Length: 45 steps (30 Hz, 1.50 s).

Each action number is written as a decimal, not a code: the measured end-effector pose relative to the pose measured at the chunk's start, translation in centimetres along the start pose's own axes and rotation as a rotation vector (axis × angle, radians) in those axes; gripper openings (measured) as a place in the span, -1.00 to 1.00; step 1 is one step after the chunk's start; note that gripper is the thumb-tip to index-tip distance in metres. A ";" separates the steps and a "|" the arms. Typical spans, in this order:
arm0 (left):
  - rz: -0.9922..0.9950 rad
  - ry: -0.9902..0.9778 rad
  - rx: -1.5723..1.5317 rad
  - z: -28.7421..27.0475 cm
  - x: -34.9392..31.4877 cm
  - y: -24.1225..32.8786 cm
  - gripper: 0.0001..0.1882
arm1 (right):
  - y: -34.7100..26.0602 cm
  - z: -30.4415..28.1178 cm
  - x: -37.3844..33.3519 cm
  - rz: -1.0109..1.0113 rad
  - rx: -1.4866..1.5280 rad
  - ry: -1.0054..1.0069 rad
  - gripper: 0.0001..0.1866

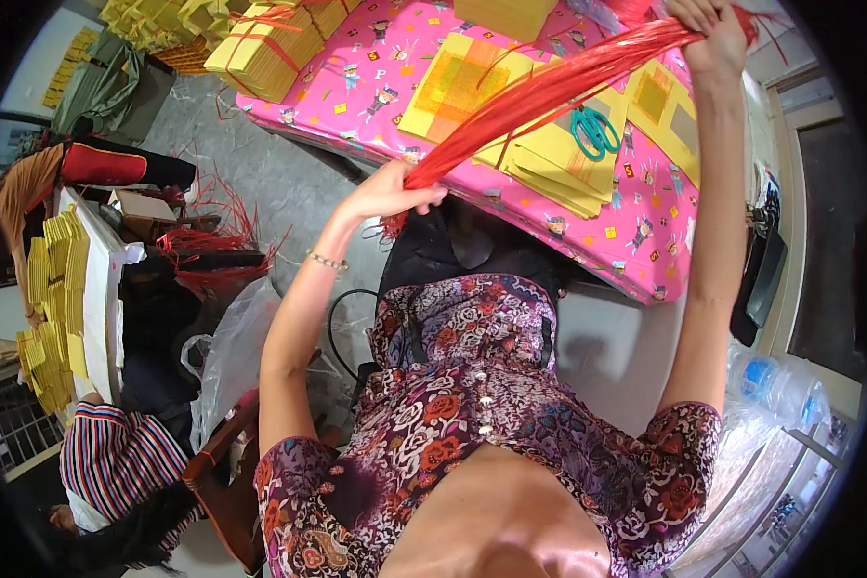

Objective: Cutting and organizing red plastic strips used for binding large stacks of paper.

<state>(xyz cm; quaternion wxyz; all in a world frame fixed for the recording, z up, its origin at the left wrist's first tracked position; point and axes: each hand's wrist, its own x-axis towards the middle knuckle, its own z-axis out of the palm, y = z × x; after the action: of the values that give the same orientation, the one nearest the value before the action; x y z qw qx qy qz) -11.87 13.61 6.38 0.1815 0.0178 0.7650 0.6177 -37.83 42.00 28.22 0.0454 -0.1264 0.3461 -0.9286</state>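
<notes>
The left hand [395, 191] is closed around one end of the red strips [539, 101], with its thumb sticking out. The right hand [718, 43] grips them near the other end, up high, and some wispy ends [763, 21] poke out past it. The strips stretch slantwise between the two hands, over the pink table [645, 231] and the yellow cards [568, 188]. The blue-green scissors [595, 133] lie on the cards, just beside the strips.

A few things could go wrong. The strips look thin and slippery, so a loose grip might let some slide out and get mixed up. A few thin ones hang away from the bunch and could catch on the scissors and drag them. If the bunch dips low, it may brush the cards and push them out of line.
</notes>
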 end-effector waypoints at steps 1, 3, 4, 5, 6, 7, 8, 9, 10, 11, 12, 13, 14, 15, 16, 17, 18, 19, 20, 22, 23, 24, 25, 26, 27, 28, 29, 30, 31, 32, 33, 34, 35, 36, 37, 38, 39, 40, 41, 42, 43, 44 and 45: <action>-0.045 -0.025 0.007 -0.6 -0.5 -1.5 -0.72 | -1.3 -2.7 2.5 0.001 0.003 -0.004 -0.63; -0.173 0.013 -0.013 -1.6 -1.3 -4.6 -0.71 | -3.9 -9.6 7.3 0.172 0.043 -0.194 -0.65; -0.304 0.056 -0.036 -1.8 -1.3 -5.6 -0.70 | -4.2 -12.1 8.6 0.313 0.171 -0.231 -0.66; -0.311 0.066 -0.041 -1.9 -1.4 -6.1 -0.70 | -3.0 -13.0 8.9 0.324 0.176 -0.234 -0.66; -0.183 0.199 0.049 -2.0 -1.6 -6.4 -0.67 | -1.8 -13.6 8.9 0.336 0.013 -0.058 -0.65; -0.054 0.330 0.139 -2.2 -1.6 -6.6 -0.63 | -0.5 -14.3 8.8 0.344 -0.151 0.118 -0.63; -0.151 0.323 0.298 -2.6 -0.9 -4.9 -0.57 | -0.6 -17.0 8.7 0.335 -0.263 0.185 -0.61; -0.062 0.395 0.346 -2.7 -0.8 -3.8 -0.57 | 0.8 -17.0 8.3 0.350 -0.258 0.174 -0.61; -0.088 0.432 0.426 -2.8 -1.1 -2.7 -0.58 | 1.8 -17.1 7.6 0.481 -0.560 0.241 -0.57; -0.107 0.458 0.509 -2.6 -1.1 0.4 -0.60 | 2.3 -17.4 6.9 0.596 -0.867 0.313 -0.47; -0.101 0.460 0.508 -2.6 -0.7 2.1 -0.60 | 2.5 -18.1 6.6 0.590 -0.869 0.312 -0.47; -0.115 0.435 0.530 -2.6 0.0 3.3 -0.60 | 2.6 -19.2 6.2 0.398 -1.355 0.365 -0.36; -0.127 0.407 0.552 -2.5 0.8 4.4 -0.61 | 2.4 -20.0 5.9 0.171 -1.830 0.411 -0.22; -0.145 0.423 0.550 -2.4 0.9 5.1 -0.61 | 4.4 -18.4 4.6 -0.221 -1.982 0.280 -0.23; -0.150 0.440 0.618 -2.4 0.3 5.6 -0.61 | 8.2 -14.4 1.4 -0.630 -2.066 0.117 -0.23; -0.136 0.438 0.685 -2.2 0.1 6.3 -0.62 | 9.7 -9.8 -2.1 -0.704 -1.850 -0.192 -0.26; -0.095 0.466 0.714 -1.6 0.0 7.4 -0.62 | 10.4 -5.2 -5.3 -0.762 -1.616 -0.472 -0.28; -0.087 0.459 0.711 -1.0 0.3 8.6 -0.62 | 10.7 -2.8 -7.7 -0.717 -1.576 -0.695 -0.28; -0.038 0.461 0.750 -0.5 0.4 9.6 -0.63 | 11.2 -1.1 -9.3 -0.662 -1.520 -0.915 -0.28; 0.080 0.468 0.824 0.1 0.8 10.3 -0.68 | 12.9 0.9 -10.9 -0.730 -1.534 -1.163 -0.27; 0.083 0.463 0.822 0.2 0.6 10.6 -0.68 | 13.7 1.3 -11.2 -0.728 -1.538 -1.159 -0.27; 0.078 0.447 0.852 0.3 0.4 11.3 -0.70 | 14.2 1.6 -11.3 -0.658 -1.496 -1.275 -0.27; 0.073 0.431 0.882 0.4 0.3 11.7 -0.71 | 14.5 1.8 -11.4 -0.586 -1.447 -1.389 -0.27; 0.074 0.434 0.883 0.2 0.2 11.8 -0.71 | 14.5 2.4 -11.4 -0.589 -1.446 -1.390 -0.27; 0.069 0.439 0.890 0.1 0.1 11.8 -0.70 | 14.2 3.1 -11.6 -0.297 -1.532 -1.431 -0.29; 0.064 0.445 0.897 0.0 0.0 11.8 -0.69 | 14.2 3.5 -11.6 0.002 -1.600 -1.456 -0.31; 0.062 0.449 0.896 0.0 0.0 11.7 -0.69 | 14.3 3.2 -11.6 -0.001 -1.599 -1.461 -0.31; 0.085 0.441 0.912 0.2 0.3 11.6 -0.67 | 14.4 2.6 -11.5 -0.005 -1.565 -1.454 -0.34; 0.109 0.433 0.927 0.2 0.5 11.4 -0.65 | 14.5 2.3 -11.4 -0.008 -1.530 -1.447 -0.35; 0.104 0.436 0.925 -0.1 0.7 11.0 -0.65 | 14.4 2.4 -11.7 0.055 -1.587 -1.441 -0.36; 0.128 0.426 0.949 -0.4 1.0 10.6 -0.64 | 14.4 2.7 -11.8 0.056 -1.583 -1.446 -0.36; 0.153 0.416 0.973 -0.6 1.1 10.1 -0.62 | 14.3 3.0 -11.9 0.126 -1.607 -1.448 -0.36; 0.153 0.415 0.972 -0.7 1.1 10.3 -0.62 | 14.2 3.2 -11.9 0.198 -1.634 -1.442 -0.36; 0.175 0.399 0.892 -0.9 1.0 10.5 -0.57 | 14.1 3.4 -11.9 0.200 -1.635 -1.441 -0.36; 0.197 0.382 0.813 -1.1 0.9 10.7 -0.49 | 14.1 3.6 -11.9 0.269 -1.638 -1.443 -0.37; 0.196 0.384 0.814 -1.3 0.7 10.5 -0.49 | 14.1 3.8 -12.1 0.337 -1.637 -1.448 -0.36; 0.343 0.430 0.863 -1.4 0.4 10.4 -0.45 | 14.2 4.0 -12.2 0.335 -1.636 -1.449 -0.36; 0.492 0.475 0.910 -1.6 0.1 10.3 -0.39 | 14.3 4.1 -12.4 0.280 -1.623 -1.483 -0.36; 0.496 0.475 0.911 -1.5 -0.4 10.9 -0.39 | 14.1 4.1 -12.6 0.225 -1.615 -1.512 -0.36; 0.517 0.556 1.099 -1.3 -1.4 11.8 -0.37 | 13.8 4.6 -12.7 0.240 -1.680 -1.489 -0.41; 0.536 0.636 1.288 -1.0 -2.3 12.4 -0.35 | 13.7 4.3 -12.5 0.236 -1.681 -1.486 -0.41; 0.568 0.695 1.343 -0.8 -3.0 12.6 -0.38 | 13.6 3.7 -12.1 0.168 -1.644 -1.430 -0.44; 0.579 0.692 1.343 -0.2 -3.6 12.9 -0.38 | 13.4 3.2 -11.6 0.108 -1.609 -1.367 -0.48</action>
<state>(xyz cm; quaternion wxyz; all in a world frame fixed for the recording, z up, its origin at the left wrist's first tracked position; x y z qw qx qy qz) -11.08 15.58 19.61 -0.2822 0.1283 0.9505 0.0195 -25.79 31.81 19.43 0.1746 -0.5998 0.7656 -0.1539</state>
